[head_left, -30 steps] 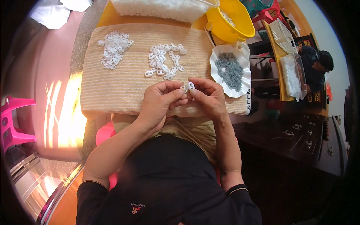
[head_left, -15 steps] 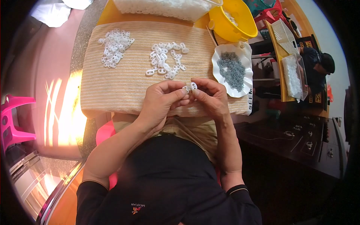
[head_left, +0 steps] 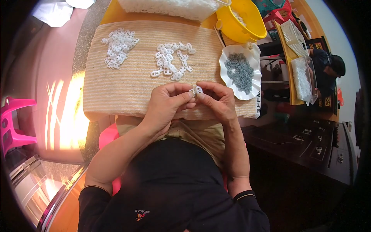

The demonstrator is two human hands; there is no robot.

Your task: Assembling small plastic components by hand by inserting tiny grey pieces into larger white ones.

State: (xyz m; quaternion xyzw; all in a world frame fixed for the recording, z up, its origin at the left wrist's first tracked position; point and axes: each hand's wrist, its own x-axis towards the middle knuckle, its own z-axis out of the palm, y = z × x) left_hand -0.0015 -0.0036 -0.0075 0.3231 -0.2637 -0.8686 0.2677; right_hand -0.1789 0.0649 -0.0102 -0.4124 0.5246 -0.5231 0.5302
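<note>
My two hands meet above the near edge of a striped cloth [head_left: 127, 89]. My left hand [head_left: 167, 101] pinches a small white plastic piece [head_left: 192, 92] between thumb and fingertips. Against it, my right hand [head_left: 220, 101] grips a white oval plastic piece with two holes [head_left: 199, 89]. The two pieces touch or nearly touch; fingers cover part of both. Just beyond my hands lies a loose cluster of white two-holed oval pieces [head_left: 169, 57]. A heap of smaller white pieces [head_left: 118, 48] is at the far left. Right of my hands, a wavy-rimmed white plate [head_left: 227, 79] holds small grey spring-like parts [head_left: 241, 73].
At the back stand a clear bin of white pieces [head_left: 174, 8] and a yellow tub [head_left: 247, 29]. A pink stool [head_left: 15, 120] is on the left. On the right, a person in dark clothes [head_left: 326, 65] sits by another table with a bin [head_left: 303, 79].
My right hand has brought the oval piece slightly left, closer against the small piece in my left hand. The piles and plate show only a slight shift of the view.
</note>
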